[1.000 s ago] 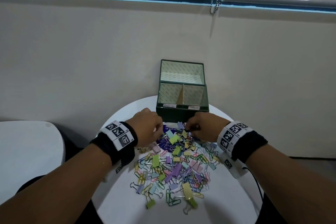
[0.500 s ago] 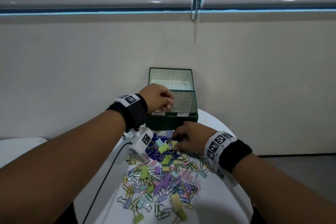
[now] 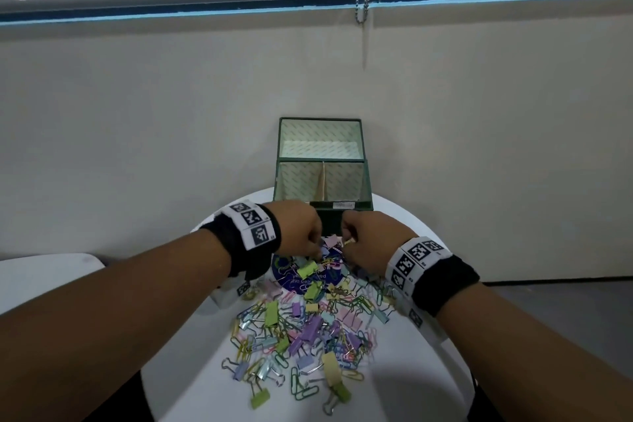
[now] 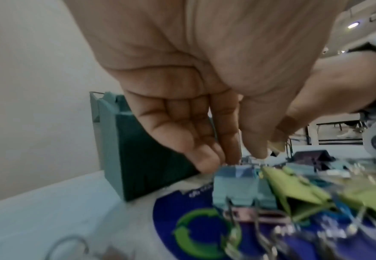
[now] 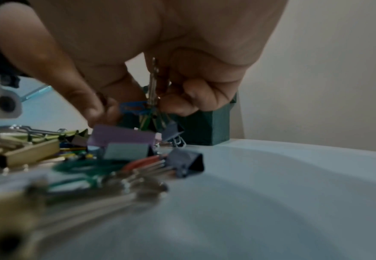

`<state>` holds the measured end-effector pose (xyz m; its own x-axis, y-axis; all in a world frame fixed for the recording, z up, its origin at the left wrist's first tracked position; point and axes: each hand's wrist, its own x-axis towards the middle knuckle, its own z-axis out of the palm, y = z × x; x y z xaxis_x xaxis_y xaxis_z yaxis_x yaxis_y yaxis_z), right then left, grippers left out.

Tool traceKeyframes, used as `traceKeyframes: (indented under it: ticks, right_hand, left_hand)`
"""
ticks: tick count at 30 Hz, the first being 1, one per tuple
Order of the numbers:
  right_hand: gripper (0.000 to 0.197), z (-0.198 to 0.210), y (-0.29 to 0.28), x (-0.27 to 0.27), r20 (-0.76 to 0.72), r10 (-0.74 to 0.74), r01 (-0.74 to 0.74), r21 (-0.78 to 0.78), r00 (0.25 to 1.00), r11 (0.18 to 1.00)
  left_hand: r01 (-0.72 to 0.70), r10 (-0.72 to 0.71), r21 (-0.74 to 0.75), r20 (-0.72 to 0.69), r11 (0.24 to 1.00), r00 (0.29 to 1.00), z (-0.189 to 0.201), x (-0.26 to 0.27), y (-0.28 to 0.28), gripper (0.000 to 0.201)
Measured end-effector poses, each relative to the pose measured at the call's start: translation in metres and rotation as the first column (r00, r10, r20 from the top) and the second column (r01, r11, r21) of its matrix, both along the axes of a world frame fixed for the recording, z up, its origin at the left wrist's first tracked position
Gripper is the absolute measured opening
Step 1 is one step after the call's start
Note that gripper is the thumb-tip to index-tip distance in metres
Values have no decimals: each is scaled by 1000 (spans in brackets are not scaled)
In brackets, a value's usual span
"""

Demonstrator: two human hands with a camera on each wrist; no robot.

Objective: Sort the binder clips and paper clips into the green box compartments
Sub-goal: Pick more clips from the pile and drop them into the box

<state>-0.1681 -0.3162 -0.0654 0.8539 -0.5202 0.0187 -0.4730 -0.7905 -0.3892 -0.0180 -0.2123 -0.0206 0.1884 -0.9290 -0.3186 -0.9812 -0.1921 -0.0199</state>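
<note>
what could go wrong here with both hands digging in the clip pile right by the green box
The right hand holds several clips bunched loosely; some may drop short of the green box. The left hand reaches for a blue binder clip tangled with others, which may drag along. Mixed kinds could land in one compartment.

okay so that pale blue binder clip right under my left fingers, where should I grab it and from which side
Probably the wire handles: they lie flat, stretching from the pale blue binder clip toward your wrist. Bring the left hand straight down and pinch the body's sloping faces instead; neighbouring clips crowd its right side.
</note>
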Motion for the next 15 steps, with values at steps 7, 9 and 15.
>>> traceKeyframes:
  ticks: [7,9,15]
  right_hand:
    - [10,0,-1,1,-28,6,-9,-117,1000,993]
    - [9,3,3,0,-14,51,-53,-135,999,989]
    - [25,4,12,1,-185,172,-187,-66,968,980]
  left_hand:
    - [-53,52,-14,-8,999,999,-17,-16,-3,31]
    - [-48,48,-3,-29,999,998,-18,-21,-5,18]
    - [-22,22,-19,-24,1000,999,-21,-23,1,15]
